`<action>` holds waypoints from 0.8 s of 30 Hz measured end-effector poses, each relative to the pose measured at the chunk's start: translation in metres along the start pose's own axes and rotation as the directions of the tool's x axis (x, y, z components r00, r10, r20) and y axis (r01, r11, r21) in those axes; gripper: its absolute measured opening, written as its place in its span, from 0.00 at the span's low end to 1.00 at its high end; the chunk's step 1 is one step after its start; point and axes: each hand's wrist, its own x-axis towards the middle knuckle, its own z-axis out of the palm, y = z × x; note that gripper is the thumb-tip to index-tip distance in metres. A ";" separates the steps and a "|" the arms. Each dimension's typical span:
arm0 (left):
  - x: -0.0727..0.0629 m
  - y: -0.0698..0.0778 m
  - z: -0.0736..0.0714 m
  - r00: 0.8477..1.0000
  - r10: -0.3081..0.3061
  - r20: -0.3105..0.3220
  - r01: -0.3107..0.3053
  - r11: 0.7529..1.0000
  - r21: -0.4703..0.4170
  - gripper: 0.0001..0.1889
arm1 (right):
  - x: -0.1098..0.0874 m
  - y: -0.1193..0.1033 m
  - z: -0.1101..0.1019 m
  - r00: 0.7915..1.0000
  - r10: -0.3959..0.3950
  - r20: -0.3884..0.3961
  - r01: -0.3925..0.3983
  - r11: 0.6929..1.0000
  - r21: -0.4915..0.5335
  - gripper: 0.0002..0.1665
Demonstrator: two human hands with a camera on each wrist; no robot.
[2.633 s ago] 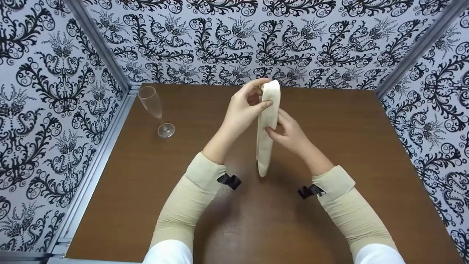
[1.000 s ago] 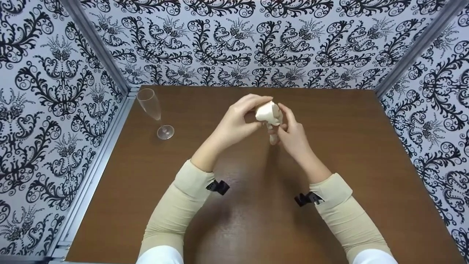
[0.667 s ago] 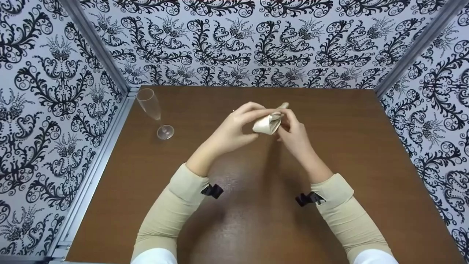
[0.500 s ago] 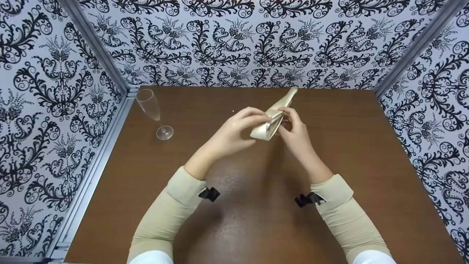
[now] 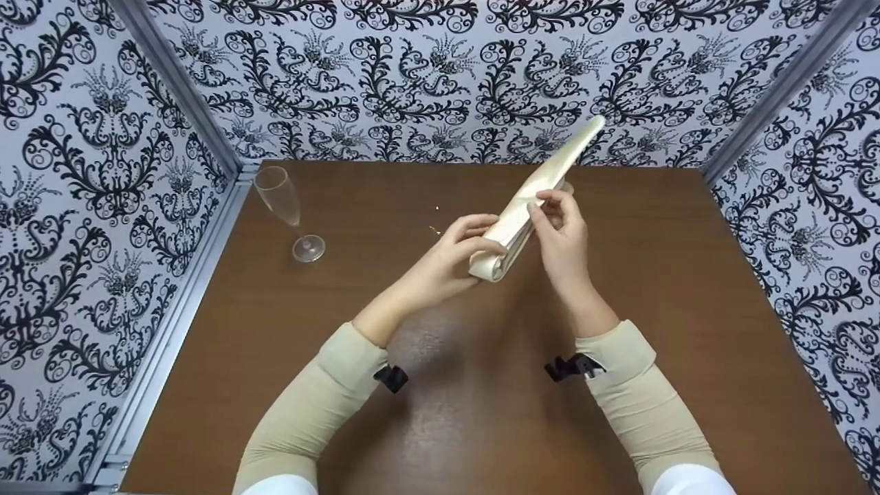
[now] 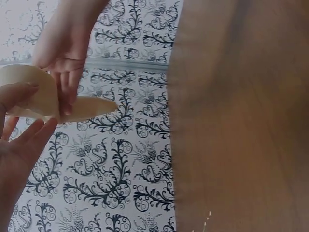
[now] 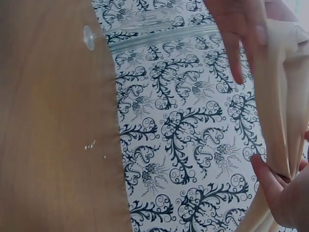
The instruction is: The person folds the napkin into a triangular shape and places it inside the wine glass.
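A cream satin cloth napkin (image 5: 522, 206), folded into a long, narrow, layered band, is held above the table between both hands. Its lower end is rolled into a loop, and its pointed end slants up to the far right. My left hand (image 5: 440, 265) grips the looped end, with thumb below and fingers over the top. My right hand (image 5: 567, 237) pinches the napkin's right edge about midway, between thumb and fingertips. In the left wrist view the napkin (image 6: 43, 94) curves over between the two hands. Its lengthwise folds show in the right wrist view, on the napkin (image 7: 275, 101).
A clear champagne flute (image 5: 282, 199) stands upright at the table's back left. Small pale specks (image 5: 434, 230) lie on the brown table (image 5: 660, 275) left of the napkin. Patterned walls (image 5: 412, 69) with metal frame posts enclose the back and sides.
The napkin, earlier hanging lengthwise, has turned in the hands so its pointed end swings up to the far right. The left hand has moved lower. Pale specks have appeared on the table.
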 end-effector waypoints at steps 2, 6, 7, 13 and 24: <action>-0.001 -0.002 0.002 0.998 -0.060 0.024 0.061 0.997 -0.041 0.29 | 0.001 -0.001 0.001 1.000 0.004 -0.010 -0.004 1.000 0.016 0.16; -0.002 -0.007 0.005 0.976 -0.208 0.066 0.216 0.963 -0.158 0.39 | 0.002 -0.002 0.001 1.000 -0.013 -0.009 0.013 1.000 0.021 0.15; -0.002 -0.008 0.006 0.967 -0.248 0.062 0.255 0.951 -0.175 0.41 | 0.001 -0.002 0.002 1.000 -0.021 -0.006 0.021 1.000 0.019 0.15; 0.010 -0.018 0.012 0.885 -0.461 -0.061 0.443 0.876 -0.191 0.33 | -0.005 0.001 0.004 0.999 -0.046 0.029 0.046 0.999 0.000 0.18; 0.033 -0.023 0.020 0.806 -0.572 -0.152 0.515 0.804 -0.298 0.25 | -0.014 0.003 0.011 0.992 -0.083 0.098 0.087 0.996 -0.034 0.22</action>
